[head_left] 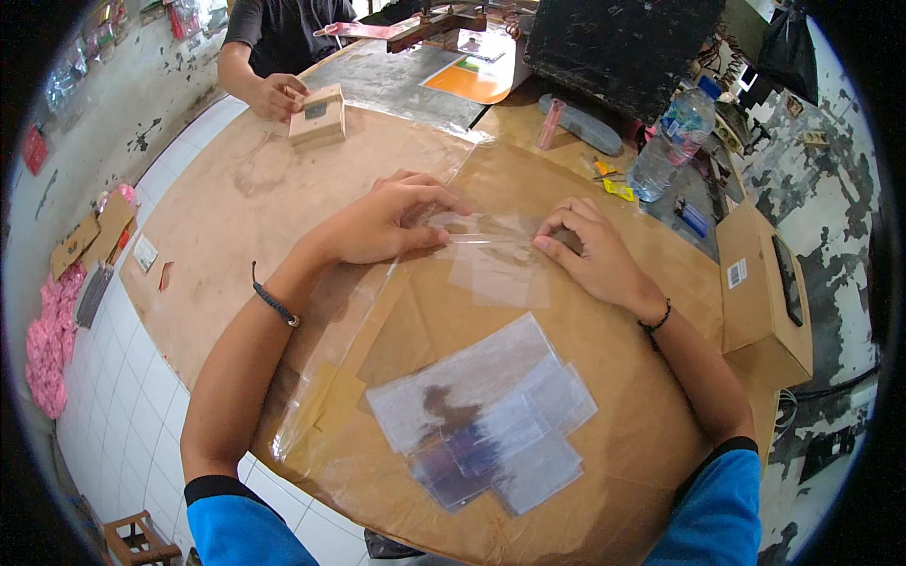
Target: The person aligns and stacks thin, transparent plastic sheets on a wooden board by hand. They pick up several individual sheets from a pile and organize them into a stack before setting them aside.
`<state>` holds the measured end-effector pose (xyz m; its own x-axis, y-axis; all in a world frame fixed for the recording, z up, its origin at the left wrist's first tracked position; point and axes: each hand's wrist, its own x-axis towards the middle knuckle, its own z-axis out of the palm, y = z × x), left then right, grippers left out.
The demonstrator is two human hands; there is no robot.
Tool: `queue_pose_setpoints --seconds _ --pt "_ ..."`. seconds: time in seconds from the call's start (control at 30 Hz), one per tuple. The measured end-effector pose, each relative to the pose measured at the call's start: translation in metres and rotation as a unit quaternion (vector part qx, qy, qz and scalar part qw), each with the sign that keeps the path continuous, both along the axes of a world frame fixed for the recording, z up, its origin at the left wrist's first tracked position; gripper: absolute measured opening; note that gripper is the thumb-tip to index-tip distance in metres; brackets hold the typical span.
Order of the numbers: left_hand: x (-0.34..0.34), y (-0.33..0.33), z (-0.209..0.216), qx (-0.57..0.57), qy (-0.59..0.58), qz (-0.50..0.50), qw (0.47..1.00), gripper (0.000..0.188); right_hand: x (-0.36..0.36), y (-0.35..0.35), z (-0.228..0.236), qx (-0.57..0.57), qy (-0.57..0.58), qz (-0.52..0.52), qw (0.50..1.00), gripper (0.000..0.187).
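Observation:
Between my two hands, just above the table, stretches a clear plastic sleeve (486, 238) with shiny creases. My left hand (404, 219) pinches its left end between thumb and fingers. At the other end, the thumb and curled fingers of my right hand (587, 241) close on the film. Under it lie pale, see-through plastic pieces (500, 280), partly overlapped by what I hold. Closer to me, several clear plastic sleeves (481, 406) overlap in a loose pile on the brown sheet covering the table (623, 443).
A co-worker's hand (280, 97) touches a small wooden block (318, 117) at the far left. On the right are a water bottle (672, 140), a blue lighter (692, 219) and a cardboard box (764, 292). A black case (623, 57) stands at the back.

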<state>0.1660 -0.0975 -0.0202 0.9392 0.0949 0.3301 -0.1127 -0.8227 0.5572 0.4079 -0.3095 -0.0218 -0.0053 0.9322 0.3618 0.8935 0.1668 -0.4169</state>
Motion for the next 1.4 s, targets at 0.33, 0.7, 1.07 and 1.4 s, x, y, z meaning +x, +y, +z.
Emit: queue_pose_setpoints --seconds 0.33,0.7,1.07,1.4 --pt "0.006 -0.022 0.004 -0.180 -0.087 0.053 0.978 0.029 -0.005 -0.002 0.005 0.018 0.011 0.007 1.000 0.017" --pt "-0.025 0.004 0.051 -0.139 -0.026 0.077 0.987 0.024 -0.035 0.020 0.010 0.031 0.198 -0.056 0.978 0.025" --pt "-0.094 0.102 0.030 -0.271 -0.037 0.215 0.938 0.019 -0.061 0.182 0.020 -0.189 0.280 0.064 0.939 0.037" --pt "-0.123 0.115 0.016 -0.324 0.019 0.278 0.904 0.028 -0.075 0.230 0.019 -0.290 0.311 0.044 0.904 0.027"
